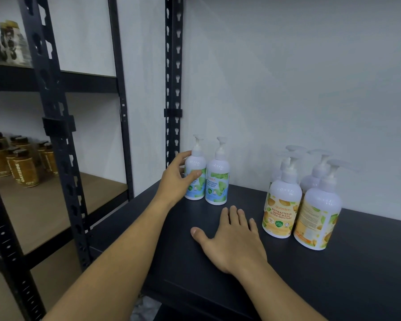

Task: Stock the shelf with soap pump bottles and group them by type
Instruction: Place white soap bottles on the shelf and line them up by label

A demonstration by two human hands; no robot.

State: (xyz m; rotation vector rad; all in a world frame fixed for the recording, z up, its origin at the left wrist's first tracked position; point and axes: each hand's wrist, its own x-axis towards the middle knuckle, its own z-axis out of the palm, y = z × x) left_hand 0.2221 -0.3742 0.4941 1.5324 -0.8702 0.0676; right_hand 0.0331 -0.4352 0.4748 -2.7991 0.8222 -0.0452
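At your 9 o'clock the neighbouring rack (56, 126) carries amber jars (21, 163) on its wooden board; they play no part here. Moving right, your left hand (175, 181) reaches toward 12 o'clock and curls its thumb and fingers round the left mint bottle (195, 179), which stands upright at the back-left corner of the dark shelf (218, 286). The grip looks meant to nudge it snug against its twin. The second mint bottle (217, 179) stands just beside it, touching or nearly so, labels facing you, so this type reads as 1 group of 2.

Next, your right hand (232, 239) lies flat on the shelf with fingers straight and spread, holding nothing; it seems to steady you as you lean in. At your 2 o'clock the yellow moisture bottles (285, 205) cluster, at least 4 by the pumps, well apart from the mint pair. The gap between both groups keeps the types distinct. 1 yellow bottle (317, 218) shows its back label, so you may want to turn it.
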